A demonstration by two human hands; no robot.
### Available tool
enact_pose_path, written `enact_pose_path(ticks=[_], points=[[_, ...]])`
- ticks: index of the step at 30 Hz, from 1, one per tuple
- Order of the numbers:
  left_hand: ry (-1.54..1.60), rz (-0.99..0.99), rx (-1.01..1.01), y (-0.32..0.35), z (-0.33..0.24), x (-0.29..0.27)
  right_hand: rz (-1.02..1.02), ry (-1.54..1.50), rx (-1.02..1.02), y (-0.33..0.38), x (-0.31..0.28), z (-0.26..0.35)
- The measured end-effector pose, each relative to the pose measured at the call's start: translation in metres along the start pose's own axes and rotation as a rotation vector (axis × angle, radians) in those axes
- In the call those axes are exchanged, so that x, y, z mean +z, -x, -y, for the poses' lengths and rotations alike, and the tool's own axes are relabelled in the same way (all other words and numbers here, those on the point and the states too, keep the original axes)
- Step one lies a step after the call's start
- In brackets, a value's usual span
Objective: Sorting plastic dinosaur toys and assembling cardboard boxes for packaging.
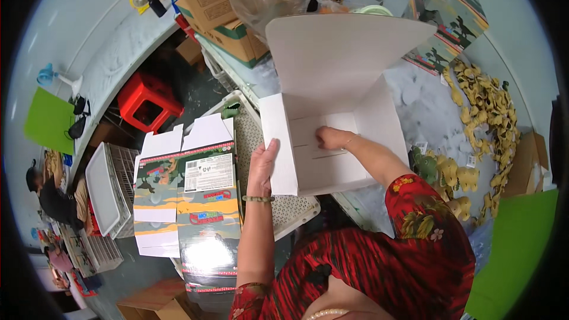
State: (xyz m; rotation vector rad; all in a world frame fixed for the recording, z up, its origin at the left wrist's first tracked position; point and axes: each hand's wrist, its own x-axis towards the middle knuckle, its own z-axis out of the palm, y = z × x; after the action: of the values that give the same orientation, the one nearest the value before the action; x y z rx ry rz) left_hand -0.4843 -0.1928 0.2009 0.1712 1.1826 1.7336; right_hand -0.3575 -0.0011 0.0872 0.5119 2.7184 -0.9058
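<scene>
A white cardboard box (338,71) stands open in front of me, its lid flap raised and its inside facing me. My left hand (262,166) grips the box's left side wall from outside. My right hand (333,138) presses flat on the box's inner floor, fingers closed, with nothing visibly held. A stack of flattened printed boxes (201,213) lies on a white perforated crate (296,210) to the left of my left arm.
Yellow and green toy figures (489,112) are heaped on the table at the right. More printed cartons (447,21) lie at the back right, brown cardboard boxes (219,0) and a plastic bag at the back. A red stool (148,101) and white crates (109,189) stand on the floor at left.
</scene>
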Motion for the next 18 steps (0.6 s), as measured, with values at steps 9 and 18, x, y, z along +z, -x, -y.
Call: enact_pose_path(ticks=[9,18], points=[[-0.197,-0.051,0.127,-0.019,-0.005,-0.013,-0.603,-0.087,-0.031,0.103,-0.134,0.158],[-0.127,0.038,0.070,-0.039,0.000,-0.018,-0.640,-0.446,0.474,0.161,-0.132,0.028]])
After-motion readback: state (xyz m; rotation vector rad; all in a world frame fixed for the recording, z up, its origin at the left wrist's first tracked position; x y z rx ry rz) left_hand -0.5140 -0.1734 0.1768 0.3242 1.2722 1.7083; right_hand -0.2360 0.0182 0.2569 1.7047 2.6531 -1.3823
